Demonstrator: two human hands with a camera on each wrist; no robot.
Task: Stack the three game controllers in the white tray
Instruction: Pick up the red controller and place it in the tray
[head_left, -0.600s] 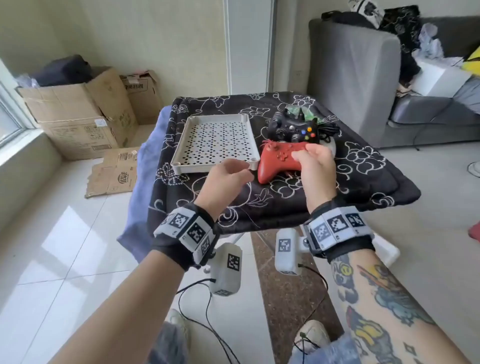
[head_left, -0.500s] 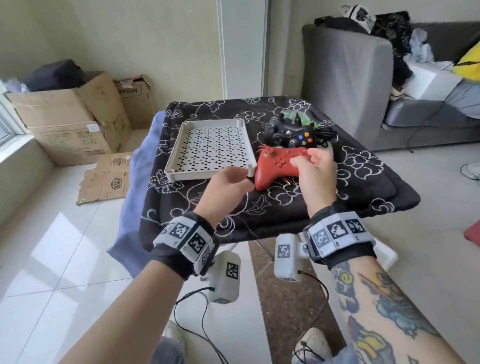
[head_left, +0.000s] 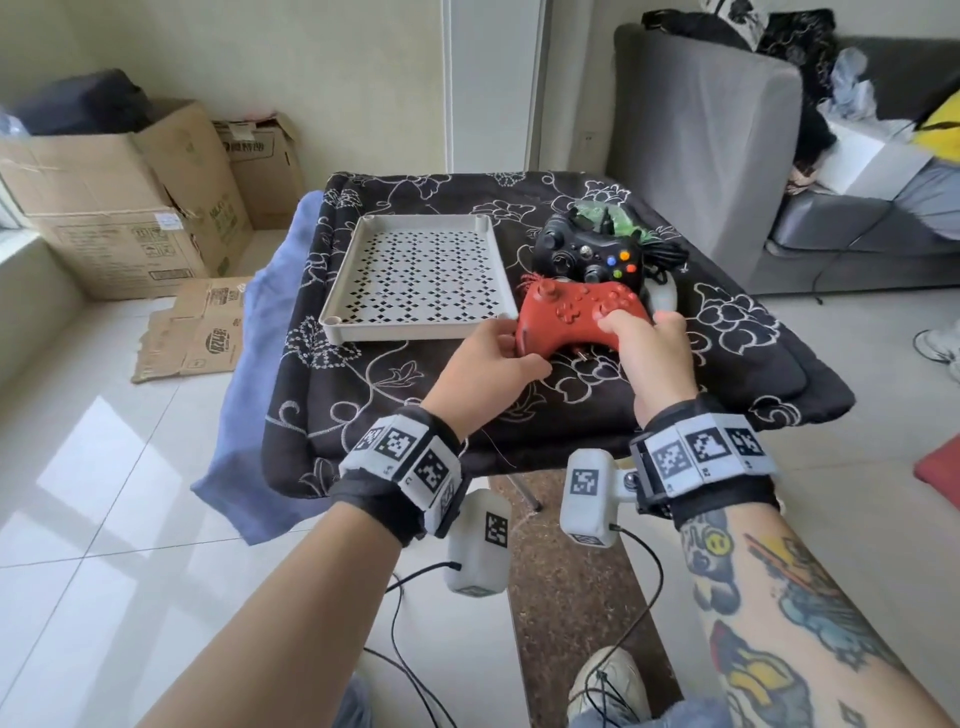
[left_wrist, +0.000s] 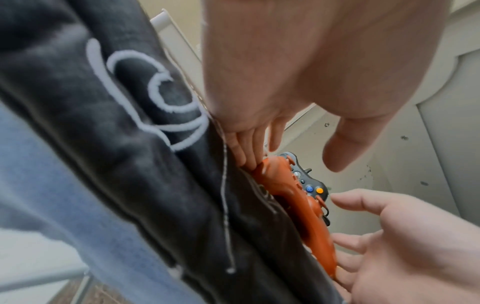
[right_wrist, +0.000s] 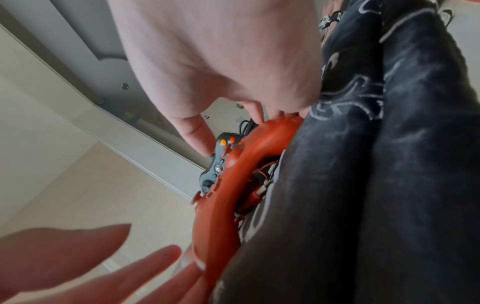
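Note:
A red controller (head_left: 574, 314) lies on the black flowered cloth, just right of the white perforated tray (head_left: 337, 332), which holds nothing. My right hand (head_left: 631, 325) grips its right handle, thumb on top. My left hand (head_left: 519, 353) touches its left handle with straight fingers (left_wrist: 249, 152), thumb apart. A black controller (head_left: 592, 254) sits right behind the red one. A white controller (head_left: 664, 299) is mostly hidden behind them. In the right wrist view my curled fingers (right_wrist: 259, 112) wrap the red controller (right_wrist: 221, 205).
Cables and a green object (head_left: 608, 215) lie behind the black controller. A grey sofa (head_left: 701, 145) stands to the right. Cardboard boxes (head_left: 119, 208) stand on the floor at the left. A blue cloth (head_left: 260, 364) hangs off the table's left side.
My left hand has moved right, from near the tray's front corner to the red controller's left handle. My right hand stays on the right handle.

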